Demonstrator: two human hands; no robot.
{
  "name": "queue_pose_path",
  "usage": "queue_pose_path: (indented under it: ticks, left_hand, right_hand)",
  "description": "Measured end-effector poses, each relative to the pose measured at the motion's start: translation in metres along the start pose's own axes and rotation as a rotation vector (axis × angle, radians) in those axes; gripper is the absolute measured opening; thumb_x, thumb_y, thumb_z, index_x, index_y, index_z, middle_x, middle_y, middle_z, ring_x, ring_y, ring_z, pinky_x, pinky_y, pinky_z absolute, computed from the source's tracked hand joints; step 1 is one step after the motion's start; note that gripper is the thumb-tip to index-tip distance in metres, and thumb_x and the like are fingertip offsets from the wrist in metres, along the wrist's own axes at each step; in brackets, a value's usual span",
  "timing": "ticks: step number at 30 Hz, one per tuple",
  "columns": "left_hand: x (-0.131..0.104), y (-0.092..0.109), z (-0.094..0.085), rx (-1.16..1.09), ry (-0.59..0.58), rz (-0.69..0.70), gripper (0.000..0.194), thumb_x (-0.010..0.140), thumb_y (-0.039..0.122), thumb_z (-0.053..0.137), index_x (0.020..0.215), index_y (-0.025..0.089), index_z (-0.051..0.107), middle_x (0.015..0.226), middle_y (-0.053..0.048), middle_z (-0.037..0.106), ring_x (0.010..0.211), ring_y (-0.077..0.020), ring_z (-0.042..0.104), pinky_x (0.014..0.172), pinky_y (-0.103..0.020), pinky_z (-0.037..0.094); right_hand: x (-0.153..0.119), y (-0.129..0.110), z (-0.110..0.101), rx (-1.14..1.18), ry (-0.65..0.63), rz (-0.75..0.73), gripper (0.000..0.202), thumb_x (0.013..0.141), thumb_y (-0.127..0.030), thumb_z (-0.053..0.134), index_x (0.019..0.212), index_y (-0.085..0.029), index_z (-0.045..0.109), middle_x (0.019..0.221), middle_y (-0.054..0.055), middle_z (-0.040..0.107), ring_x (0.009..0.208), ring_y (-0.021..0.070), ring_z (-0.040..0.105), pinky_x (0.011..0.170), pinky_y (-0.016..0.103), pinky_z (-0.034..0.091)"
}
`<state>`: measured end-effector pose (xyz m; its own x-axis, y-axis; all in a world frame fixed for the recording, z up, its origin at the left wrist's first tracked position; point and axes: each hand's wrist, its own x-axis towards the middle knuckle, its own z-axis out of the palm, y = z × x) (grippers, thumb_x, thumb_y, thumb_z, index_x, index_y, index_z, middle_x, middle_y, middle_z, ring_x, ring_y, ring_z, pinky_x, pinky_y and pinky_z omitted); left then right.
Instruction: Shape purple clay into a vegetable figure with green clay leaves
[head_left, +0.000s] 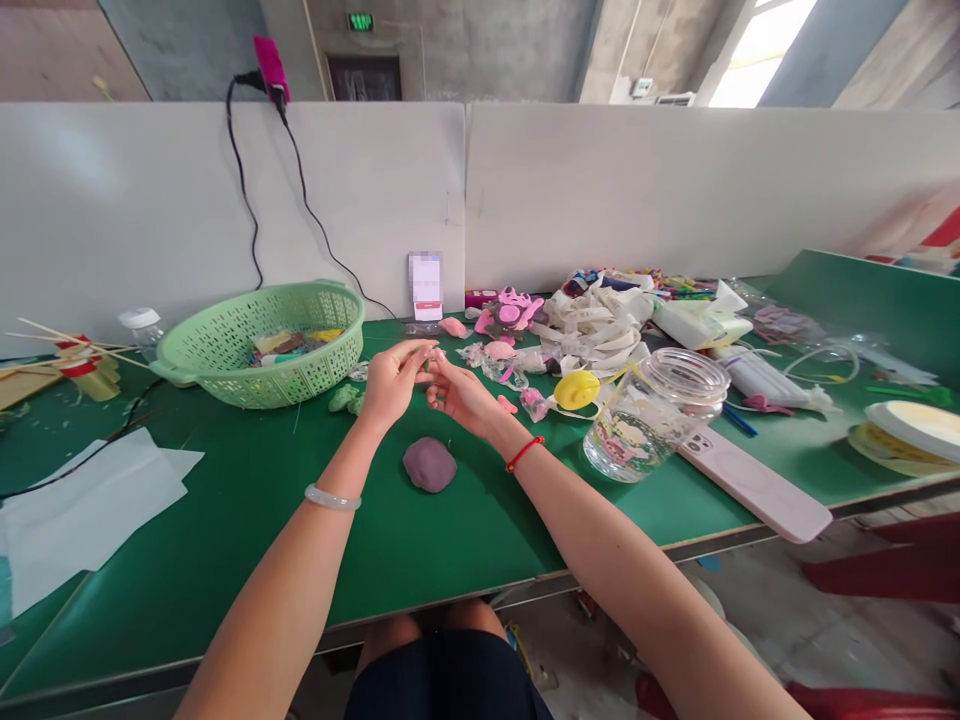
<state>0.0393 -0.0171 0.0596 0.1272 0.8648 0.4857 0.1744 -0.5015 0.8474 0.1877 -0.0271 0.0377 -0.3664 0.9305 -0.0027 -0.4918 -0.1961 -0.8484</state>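
Above the green table, my left hand [391, 382] and my right hand [466, 396] meet at their fingertips. The fingers of both are pinched together, and a speck of green shows between them, too small to make out. Below them on the tabletop lies a rounded lump of dull purple clay [430, 465], apart from both hands. Just left of my left hand sit light green lumps of clay [346, 399]. Pink pieces [499, 350] and small plastic wrappings lie beyond my right hand.
A green plastic basket [300, 375] holding odds and ends stands at the left. On the right are a clear jar [626, 430], a pink phone [765, 482], a yellow lid [577, 390], heaped white strips [600, 318] and a tub [907, 437]. A lit phone [426, 283] leans against the partition.
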Motion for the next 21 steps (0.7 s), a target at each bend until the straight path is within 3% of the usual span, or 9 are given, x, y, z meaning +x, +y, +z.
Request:
queue_pose_path:
  ticks: [4,10,16,21]
  left_hand:
    - [0.000,-0.002,0.006,-0.112,-0.079,-0.022,0.061,0.086,0.074,0.071,0.103,0.016,0.076,0.106,-0.014,0.083,0.093,-0.0255,0.078,0.082,-0.036,0.064]
    - [0.001,-0.012,0.007,-0.055,-0.009,-0.017,0.052,0.087,0.068,0.070,0.092,0.017,0.074,0.097,-0.012,0.083,0.067,-0.0170,0.067,0.063,-0.030,0.055]
    - [-0.002,-0.019,0.009,-0.086,0.075,-0.062,0.054,0.072,0.070,0.083,0.077,0.019,0.068,0.073,-0.007,0.077,0.063,-0.0173,0.065,0.060,-0.030,0.050]
    - [-0.014,-0.017,0.013,-0.133,0.067,-0.095,0.055,0.068,0.071,0.086,0.077,0.019,0.072,0.071,-0.006,0.075,0.066,-0.0189,0.068,0.068,-0.033,0.057]
  right_hand:
    - [0.001,0.000,-0.001,0.013,0.013,-0.019,0.035,0.086,-0.051,0.085,0.084,-0.019,0.071,0.084,0.001,0.073,0.062,0.0080,0.055,0.061,0.024,0.048]
    - [0.003,0.001,-0.003,-0.017,0.018,-0.041,0.032,0.089,-0.044,0.084,0.080,-0.017,0.070,0.081,0.001,0.069,0.061,0.0072,0.052,0.060,0.024,0.046]
    - [-0.002,0.005,-0.002,-0.057,0.030,-0.047,0.032,0.091,-0.047,0.080,0.085,-0.018,0.070,0.081,0.001,0.067,0.061,0.0082,0.053,0.060,0.025,0.046]
    - [-0.011,0.010,-0.003,-0.144,0.083,-0.131,0.038,0.081,-0.049,0.087,0.076,-0.019,0.064,0.073,-0.002,0.063,0.058,0.0075,0.052,0.059,0.025,0.045]
